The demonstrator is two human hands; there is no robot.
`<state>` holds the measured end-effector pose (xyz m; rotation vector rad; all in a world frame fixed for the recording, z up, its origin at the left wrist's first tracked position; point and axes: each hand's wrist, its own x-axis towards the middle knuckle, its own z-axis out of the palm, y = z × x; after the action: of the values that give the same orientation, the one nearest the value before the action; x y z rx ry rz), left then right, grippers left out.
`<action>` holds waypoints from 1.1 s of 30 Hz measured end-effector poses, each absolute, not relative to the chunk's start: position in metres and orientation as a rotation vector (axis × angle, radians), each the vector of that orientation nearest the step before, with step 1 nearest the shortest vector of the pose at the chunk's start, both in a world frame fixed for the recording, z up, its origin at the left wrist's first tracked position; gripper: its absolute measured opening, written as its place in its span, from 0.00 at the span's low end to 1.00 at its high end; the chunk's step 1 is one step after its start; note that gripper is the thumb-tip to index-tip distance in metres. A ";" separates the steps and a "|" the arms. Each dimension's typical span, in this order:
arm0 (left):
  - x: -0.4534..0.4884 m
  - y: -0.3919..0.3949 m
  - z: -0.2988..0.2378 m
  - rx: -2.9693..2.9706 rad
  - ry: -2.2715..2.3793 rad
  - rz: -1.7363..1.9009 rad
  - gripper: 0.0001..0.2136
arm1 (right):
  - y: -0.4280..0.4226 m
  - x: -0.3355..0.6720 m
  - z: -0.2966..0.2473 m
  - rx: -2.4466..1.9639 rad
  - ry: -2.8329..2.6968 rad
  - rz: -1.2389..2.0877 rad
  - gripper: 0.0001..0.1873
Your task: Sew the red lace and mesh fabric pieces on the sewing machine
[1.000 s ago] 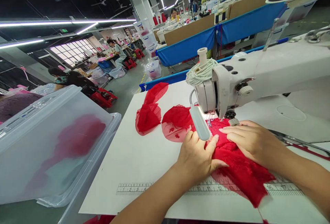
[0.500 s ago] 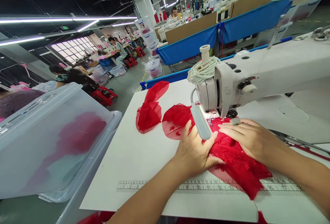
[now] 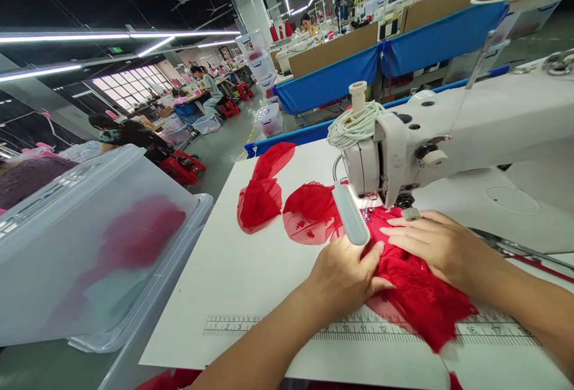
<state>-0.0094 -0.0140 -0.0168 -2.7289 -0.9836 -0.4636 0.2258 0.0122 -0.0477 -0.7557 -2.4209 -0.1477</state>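
Observation:
A piece of red lace fabric (image 3: 419, 291) lies on the white sewing table (image 3: 251, 282) under the head of a white sewing machine (image 3: 448, 133). My left hand (image 3: 345, 273) rests flat on the fabric's left edge, fingers stretched toward the needle area behind the machine's small lamp (image 3: 350, 213). My right hand (image 3: 433, 240) lies flat on the fabric to the right of the presser foot, fingers pointing left. More sheer red fabric (image 3: 309, 210) spreads out behind the needle.
Another bunched red piece (image 3: 260, 195) lies farther back on the table. A clear plastic bin (image 3: 89, 240) holding red fabric stands at the left. A printed ruler (image 3: 359, 324) runs along the table's front edge. Other people work at distant tables.
My left hand has slid back slightly toward me along the fabric. The right hand stays in place on the lace.

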 end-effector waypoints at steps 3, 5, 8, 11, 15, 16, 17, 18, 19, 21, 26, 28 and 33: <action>-0.010 -0.017 -0.020 -2.672 -0.990 -0.481 0.35 | 0.013 0.225 -0.049 -0.742 -2.412 -0.156 0.25; -0.010 -0.019 -0.021 -2.651 -0.982 -0.513 0.37 | 0.013 0.225 -0.049 -0.743 -2.410 -0.158 0.25; -0.010 -0.018 -0.023 -2.654 -1.000 -0.475 0.39 | 0.014 0.224 -0.049 -0.766 -2.401 -0.159 0.26; -0.011 -0.017 -0.026 -2.646 -1.021 -0.435 0.41 | 0.015 0.225 -0.050 -0.776 -2.402 -0.157 0.22; -0.012 -0.015 -0.030 -2.606 -1.028 -0.498 0.41 | 0.016 0.225 -0.051 -0.793 -2.417 -0.169 0.19; -0.012 -0.014 -0.031 -2.603 -1.031 -0.490 0.41 | 0.016 0.224 -0.051 -0.803 -2.417 -0.165 0.19; -0.013 -0.014 -0.031 -2.603 -1.035 -0.473 0.41 | 0.016 0.224 -0.051 -0.815 -2.414 -0.158 0.19; -0.013 -0.014 -0.032 -2.605 -1.038 -0.455 0.40 | 0.016 0.224 -0.051 -0.828 -2.411 -0.151 0.20; -0.014 -0.013 -0.032 -2.608 -1.041 -0.439 0.40 | 0.017 0.223 -0.051 -0.838 -2.413 -0.144 0.20; -0.015 -0.012 -0.032 -2.609 -1.044 -0.434 0.40 | 0.017 0.223 -0.050 -0.848 -2.414 -0.134 0.21; -0.015 -0.010 -0.033 -2.586 -1.035 -0.491 0.39 | 0.019 0.223 -0.051 -0.869 -2.423 -0.096 0.19; -0.015 -0.009 -0.033 -2.574 -1.034 -0.509 0.38 | 0.019 0.223 -0.053 -0.883 -2.430 -0.092 0.18; -0.016 -0.007 -0.035 -2.568 -1.063 -0.468 0.38 | 0.021 0.224 -0.055 -0.921 -2.430 -0.055 0.21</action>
<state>-0.0162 -0.0067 -0.0353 -2.5679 -1.0627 -0.4682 0.2243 0.0205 -0.0547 -0.9206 -2.4300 -0.0552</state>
